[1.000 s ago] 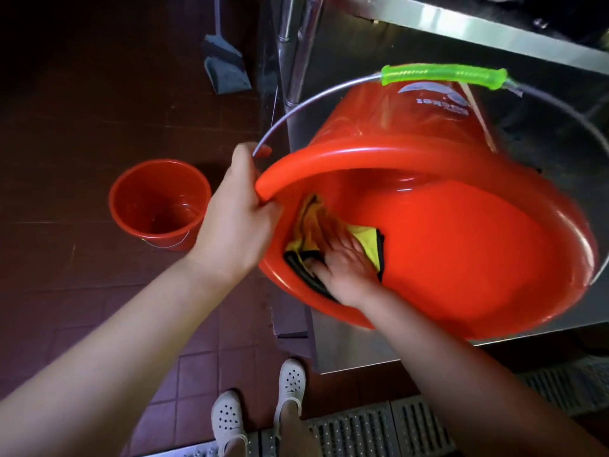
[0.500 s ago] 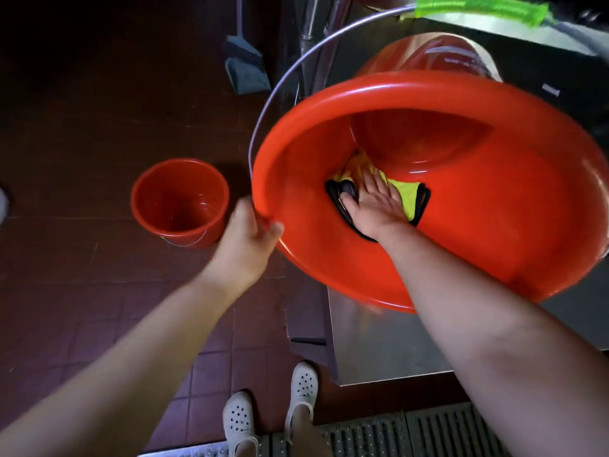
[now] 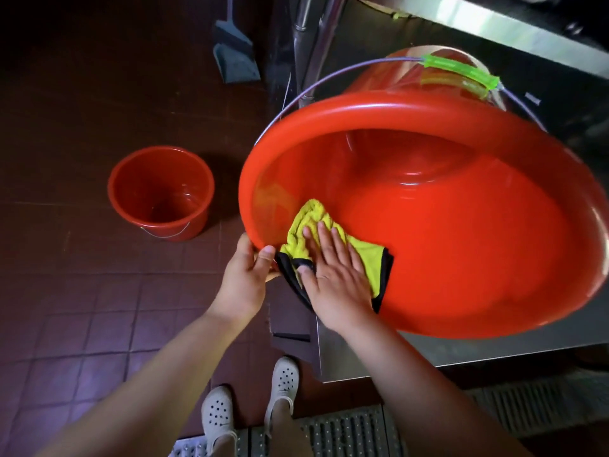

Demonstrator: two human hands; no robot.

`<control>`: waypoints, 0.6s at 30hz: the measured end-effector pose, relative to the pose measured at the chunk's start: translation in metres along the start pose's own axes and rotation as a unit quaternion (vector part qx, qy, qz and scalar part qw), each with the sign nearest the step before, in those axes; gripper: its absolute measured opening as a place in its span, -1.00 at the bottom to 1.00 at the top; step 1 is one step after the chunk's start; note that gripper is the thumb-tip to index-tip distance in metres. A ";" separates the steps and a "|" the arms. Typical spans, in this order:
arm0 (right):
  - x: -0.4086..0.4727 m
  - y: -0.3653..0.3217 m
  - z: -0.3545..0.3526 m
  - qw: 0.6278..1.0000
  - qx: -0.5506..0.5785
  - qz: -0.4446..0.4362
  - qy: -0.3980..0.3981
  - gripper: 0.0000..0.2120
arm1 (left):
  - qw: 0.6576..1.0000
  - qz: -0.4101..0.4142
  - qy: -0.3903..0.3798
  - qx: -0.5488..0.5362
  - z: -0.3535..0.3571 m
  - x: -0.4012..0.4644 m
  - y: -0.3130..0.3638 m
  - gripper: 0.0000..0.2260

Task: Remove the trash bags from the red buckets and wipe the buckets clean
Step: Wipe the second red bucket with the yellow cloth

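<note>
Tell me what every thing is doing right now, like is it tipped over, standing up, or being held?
Big red plastic bucket: tipped on its side, no bag inside.
Green-gripped wire handle: swung up over the bucket.
Yellow cloth with black edge: pressed flat against the inner wall.
Right hand: fingers straight, pressing the cloth.
Left hand: gripping the bucket's rim.
Small red plastic bucket: upright on the floor, no bag inside.

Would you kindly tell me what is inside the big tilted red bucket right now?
Inside the big red bucket lies a yellow cloth with black edging, pressed flat against the inner wall by the right hand. No trash bag shows. The wall under the cloth is covered.
</note>
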State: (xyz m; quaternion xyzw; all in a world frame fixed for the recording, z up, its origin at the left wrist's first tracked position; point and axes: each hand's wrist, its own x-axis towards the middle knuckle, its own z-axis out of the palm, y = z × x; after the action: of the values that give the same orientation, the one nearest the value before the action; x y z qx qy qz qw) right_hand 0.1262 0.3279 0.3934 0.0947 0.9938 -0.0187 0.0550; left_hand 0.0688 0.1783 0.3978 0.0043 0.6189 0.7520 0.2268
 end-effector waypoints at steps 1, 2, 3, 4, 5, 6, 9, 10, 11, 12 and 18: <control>0.007 0.004 -0.001 1.000 -0.001 0.005 0.006 -0.45 | 1.000 0.008 -0.004 0.000 -0.001 0.001 0.003 -0.82; 0.015 0.009 -0.001 1.000 -0.002 0.016 0.010 -0.45 | 1.000 0.018 -0.008 0.003 -0.001 0.003 0.007 -0.84; 0.024 0.014 -0.002 0.999 -0.003 0.030 0.011 -0.45 | 0.999 0.030 -0.012 0.008 -0.003 0.005 0.010 -0.85; 0.034 0.021 -0.003 0.999 -0.005 0.045 0.008 -0.44 | 0.999 0.040 -0.016 0.015 -0.004 0.007 0.013 -0.86; 0.045 0.029 -0.004 0.998 -0.008 0.062 0.001 -0.43 | 0.998 0.047 -0.019 0.023 -0.006 0.009 0.017 -0.88; 0.055 0.037 -0.005 0.997 -0.010 0.080 -0.010 -0.41 | 0.998 0.051 -0.022 0.030 -0.007 0.011 0.019 -0.90; 0.085 0.063 -0.011 0.989 -0.017 0.146 -0.036 -0.40 | 0.996 0.055 -0.018 0.070 -0.011 0.014 0.025 -0.92; 0.094 0.070 -0.012 0.985 -0.020 0.168 -0.043 -0.40 | 0.995 0.057 -0.010 0.087 -0.011 0.014 0.025 -0.86; 0.101 0.076 -0.014 0.980 -0.023 0.189 -0.050 -0.40 | 0.994 0.057 0.001 0.095 -0.010 0.015 0.024 -0.81; 0.108 0.079 -0.015 0.976 -0.025 0.207 -0.058 -0.40 | 0.994 0.058 0.013 0.093 -0.010 0.015 0.023 -0.78; 0.120 0.079 -0.016 0.971 -0.009 0.229 -0.069 -0.41 | 0.999 -0.014 -0.027 0.044 0.007 0.004 -0.011 -0.86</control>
State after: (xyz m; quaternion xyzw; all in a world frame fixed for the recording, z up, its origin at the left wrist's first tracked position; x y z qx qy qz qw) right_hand 0.0230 0.4289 0.3935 0.3173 0.9398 -0.0034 0.1270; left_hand 0.0707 0.1879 0.3884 0.0259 0.6452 0.7201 0.2539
